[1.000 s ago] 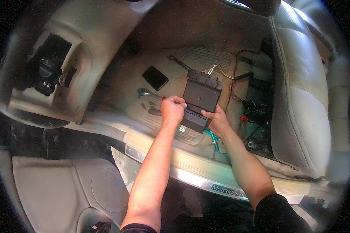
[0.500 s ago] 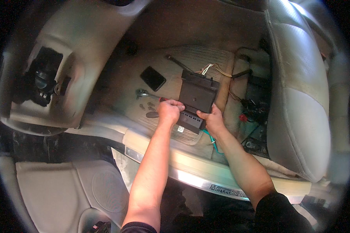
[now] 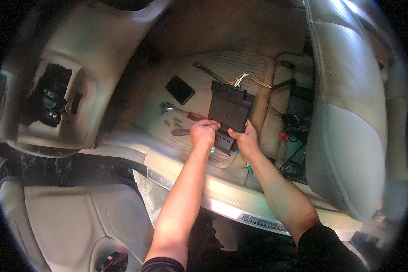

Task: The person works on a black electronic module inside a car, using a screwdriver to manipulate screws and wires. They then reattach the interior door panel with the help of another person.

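A flat black electronic module (image 3: 229,109) lies above the ribbed floor mat, its wide face up. Along its far edge a plug joins it to a bundle of white and tan wires (image 3: 244,79). My left hand (image 3: 204,134) is closed at the module's near left, thumb and fingertips pressed on the seam beside a slotted lower part (image 3: 224,141). My right hand (image 3: 246,140) grips the right edge, thumb on top and the fingers hidden underneath. A teal strip (image 3: 250,170) shows beneath the right wrist.
Left of the module are a ratchet (image 3: 194,116) with a red and black handle, several small bolts (image 3: 177,121), a dark tool handle (image 3: 180,132) and a black phone (image 3: 180,89). The seat (image 3: 349,127) stands right, beside loose wiring with a red connector (image 3: 283,136). The door sill (image 3: 231,190) runs in front.
My left hand has shifted slightly right along the module, uncovering more of the ratchet's red handle and now covering the white label. The right hand keeps its grip.
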A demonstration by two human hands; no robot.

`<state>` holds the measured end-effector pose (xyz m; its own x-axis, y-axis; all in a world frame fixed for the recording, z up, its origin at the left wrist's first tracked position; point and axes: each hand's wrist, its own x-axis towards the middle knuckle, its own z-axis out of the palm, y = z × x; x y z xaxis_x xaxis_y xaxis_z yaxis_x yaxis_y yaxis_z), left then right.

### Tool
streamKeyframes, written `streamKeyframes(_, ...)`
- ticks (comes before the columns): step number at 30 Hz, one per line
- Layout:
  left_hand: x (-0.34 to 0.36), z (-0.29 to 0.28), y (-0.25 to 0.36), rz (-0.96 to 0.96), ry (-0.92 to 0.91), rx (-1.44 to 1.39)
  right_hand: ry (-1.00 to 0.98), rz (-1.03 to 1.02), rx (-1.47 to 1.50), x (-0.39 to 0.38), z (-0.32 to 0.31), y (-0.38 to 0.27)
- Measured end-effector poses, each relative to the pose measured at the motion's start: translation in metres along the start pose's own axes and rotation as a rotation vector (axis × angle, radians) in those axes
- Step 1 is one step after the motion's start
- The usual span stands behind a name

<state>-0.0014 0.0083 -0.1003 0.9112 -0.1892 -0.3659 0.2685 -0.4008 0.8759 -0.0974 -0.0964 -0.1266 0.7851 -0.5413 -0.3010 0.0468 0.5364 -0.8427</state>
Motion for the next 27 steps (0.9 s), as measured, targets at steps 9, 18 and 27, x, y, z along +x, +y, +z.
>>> streamKeyframes(9,0.005,0.005,-0.017,0.150,0.063,0.063,-0.022,0.028,-0.029,-0.001,-0.004,-0.001)
streamKeyframes(18,-0.011,0.011,-0.009,0.183,0.127,0.033,-0.012,0.025,0.003,0.000,-0.005,0.002)
streamKeyframes(27,-0.015,0.012,-0.010,0.213,0.119,0.072,-0.009,0.026,0.027,0.003,-0.007,0.004)
